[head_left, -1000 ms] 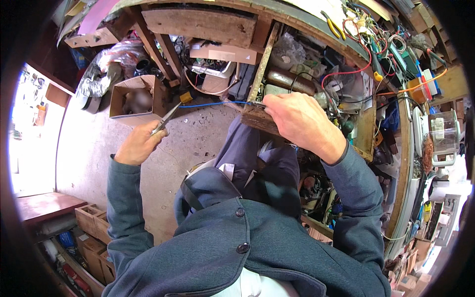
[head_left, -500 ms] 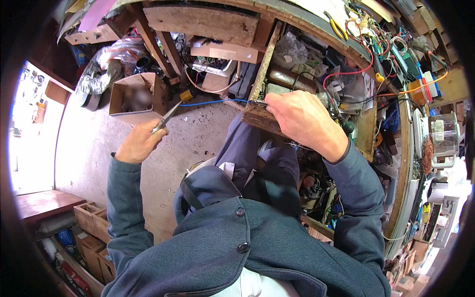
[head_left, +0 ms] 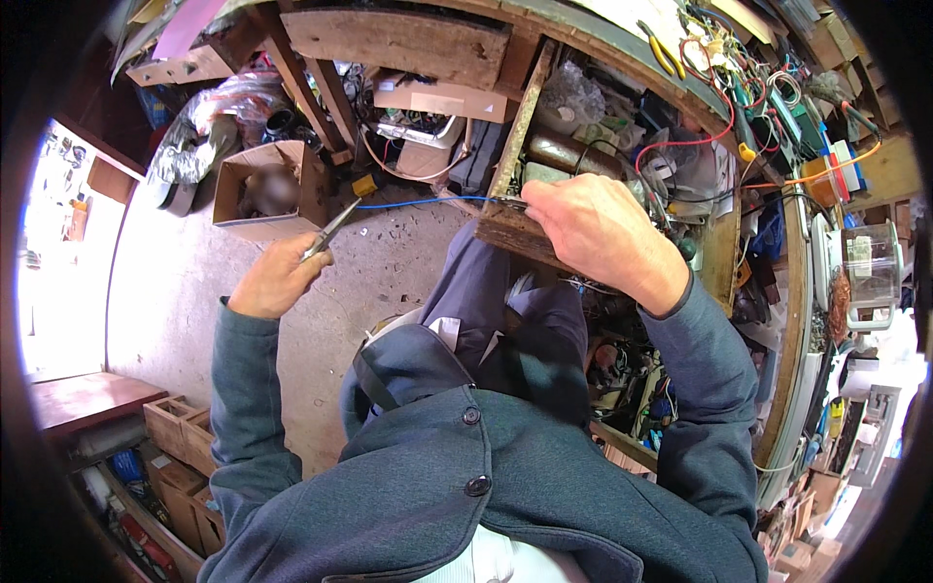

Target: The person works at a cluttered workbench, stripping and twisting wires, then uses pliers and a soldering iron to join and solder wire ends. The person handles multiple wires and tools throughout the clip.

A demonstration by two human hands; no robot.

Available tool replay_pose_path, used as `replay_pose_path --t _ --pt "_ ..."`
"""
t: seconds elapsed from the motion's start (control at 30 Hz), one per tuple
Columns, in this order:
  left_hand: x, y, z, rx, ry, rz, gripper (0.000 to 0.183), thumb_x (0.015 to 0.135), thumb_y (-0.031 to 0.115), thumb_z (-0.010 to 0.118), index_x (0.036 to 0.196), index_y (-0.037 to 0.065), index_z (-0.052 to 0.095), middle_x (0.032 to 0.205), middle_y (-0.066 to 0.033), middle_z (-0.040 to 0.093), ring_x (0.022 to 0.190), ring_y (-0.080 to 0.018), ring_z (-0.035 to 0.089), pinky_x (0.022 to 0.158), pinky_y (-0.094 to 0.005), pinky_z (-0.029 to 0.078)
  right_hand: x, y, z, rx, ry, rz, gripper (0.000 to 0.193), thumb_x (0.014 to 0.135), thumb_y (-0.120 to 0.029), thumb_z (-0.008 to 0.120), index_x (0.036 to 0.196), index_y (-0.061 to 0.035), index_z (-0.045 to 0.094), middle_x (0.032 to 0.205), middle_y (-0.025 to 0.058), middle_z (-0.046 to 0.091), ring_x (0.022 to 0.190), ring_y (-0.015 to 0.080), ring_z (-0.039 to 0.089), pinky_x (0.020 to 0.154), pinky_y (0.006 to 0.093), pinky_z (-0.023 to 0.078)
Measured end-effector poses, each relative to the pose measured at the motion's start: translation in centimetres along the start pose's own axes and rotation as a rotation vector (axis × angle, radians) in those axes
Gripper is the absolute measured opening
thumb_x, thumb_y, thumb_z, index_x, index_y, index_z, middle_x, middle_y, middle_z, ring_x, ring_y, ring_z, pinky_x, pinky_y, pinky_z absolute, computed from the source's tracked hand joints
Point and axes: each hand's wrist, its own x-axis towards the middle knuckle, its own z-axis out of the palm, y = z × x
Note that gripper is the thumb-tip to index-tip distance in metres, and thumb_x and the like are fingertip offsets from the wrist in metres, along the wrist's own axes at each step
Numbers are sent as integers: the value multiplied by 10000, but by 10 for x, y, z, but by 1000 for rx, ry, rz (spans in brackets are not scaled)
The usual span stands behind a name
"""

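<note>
**Blue wire stretched between two hands over an open drawer**

Left of centre, bare concrete floor [head_left: 185, 291] gives the left hand [head_left: 277, 282] open room; a cardboard box [head_left: 260, 189] sits just above it. The right half is crowded: the open wooden drawer [head_left: 505, 228] juts toward the middle, its front edge under the right hand [head_left: 593, 233], and a cluttered surface [head_left: 724, 262] curves down the right side.

The left hand is clenched around metal pliers [head_left: 330, 230], tips pointing up-right at the wire's left end. The blue wire [head_left: 428, 201] is thin and runs nearly level across the upper centre, to the right hand, whose fingers pinch its other end.
</note>
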Motion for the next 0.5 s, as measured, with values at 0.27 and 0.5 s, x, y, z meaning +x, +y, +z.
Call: replay_pose_path --t 0.27,0.5 --pt "1 7 0 -12 -22 -51 233 1042 270 559 921 79 617 647 42 496 509 -70 457 451 -251 380 1 5 -2 11 -28 -24 75 845 -74 630 909 -36 619 770 194 684 803 436 681 677 552 531" --pt "3 7 1 -31 -36 -60 227 1043 267 563 925 82 621 640 43 494 496 -70 458 439 -252 384 3 3 -2 -3 -50 -7 86 840 -85 644 902 -31 619 766 211 682 812 440 686 684 549 541"
